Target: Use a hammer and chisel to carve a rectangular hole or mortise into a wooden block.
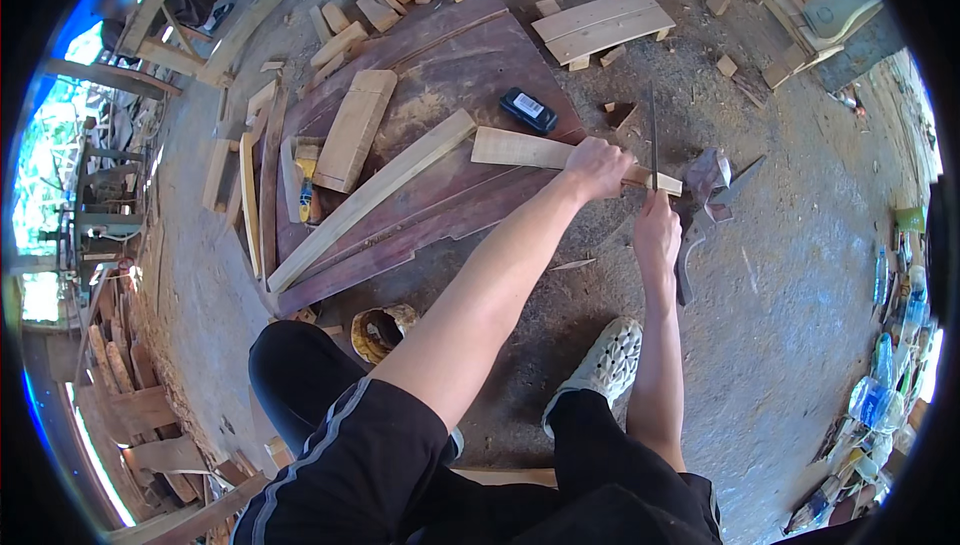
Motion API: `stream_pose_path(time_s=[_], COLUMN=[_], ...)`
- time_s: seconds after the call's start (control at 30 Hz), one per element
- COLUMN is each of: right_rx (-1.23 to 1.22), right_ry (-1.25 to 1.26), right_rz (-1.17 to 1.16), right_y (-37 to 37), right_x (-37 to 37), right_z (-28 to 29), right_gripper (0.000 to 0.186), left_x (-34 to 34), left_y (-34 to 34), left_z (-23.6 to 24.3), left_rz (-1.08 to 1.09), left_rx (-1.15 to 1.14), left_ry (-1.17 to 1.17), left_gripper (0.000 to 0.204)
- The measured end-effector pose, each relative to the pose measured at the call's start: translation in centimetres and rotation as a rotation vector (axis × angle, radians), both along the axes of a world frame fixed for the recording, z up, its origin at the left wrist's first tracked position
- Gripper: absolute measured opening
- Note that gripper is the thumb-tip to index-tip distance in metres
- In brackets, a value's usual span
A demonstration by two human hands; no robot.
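My left hand (600,167) is closed over a pale wooden board (520,149), pressing it on the dark reddish panel's right side. The board's far right end sticks out past my fingers. My right hand (657,230) grips the near end of a tool with a long thin dark blade (653,130), which points away from me and crosses the board near its right end. The handle is hidden in my fist, so I cannot tell the exact kind of tool. A black boxy device (528,110) with a pale label lies just behind the board.
The reddish panel (480,55) also bears a long wooden strip (370,205), a wide plank (357,130) and a yellow-handled tool (307,185). A curved-handled tool (686,265) lies right of my hand. A low wooden bench (605,25), offcuts (375,10) and plastic bottles (880,395) surround the area.
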State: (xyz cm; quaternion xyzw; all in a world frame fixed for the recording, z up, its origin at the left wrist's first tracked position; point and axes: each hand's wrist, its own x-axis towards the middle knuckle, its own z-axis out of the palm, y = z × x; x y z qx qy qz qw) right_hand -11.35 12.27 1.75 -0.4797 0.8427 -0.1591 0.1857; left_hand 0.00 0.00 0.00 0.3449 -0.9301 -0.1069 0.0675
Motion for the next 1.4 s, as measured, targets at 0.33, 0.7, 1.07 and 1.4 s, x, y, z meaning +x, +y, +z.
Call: stream_pose_path(time_s=[0.33,0.7,1.07,1.4], right_rx=[-0.108,0.017,0.113,0.046], right_ry=[0.03,-0.076,0.065,-0.017], right_rz=[0.002,-0.015,0.092,0.042], right_y=[1.5,13.5,-0.8,-0.3], right_x=[0.2,2.4,0.2,-0.6], right_z=[-0.7,1.7,2.1,0.7], right_gripper=[0.034,0.025,0.028,0.037], left_x=[-0.2,-0.5,-0.1,0.0], left_y=[-0.2,-0.2,-0.1,-0.2], left_z=[0.0,0.2,-0.4,0.7], left_rz=[-0.008,0.069,0.089,0.046], left_rx=[0.035,0.031,0.007,0.057], left_ry=[0.03,0.052,0.05,-0.041], left_gripper=[0.018,0.031,0.031,0.022])
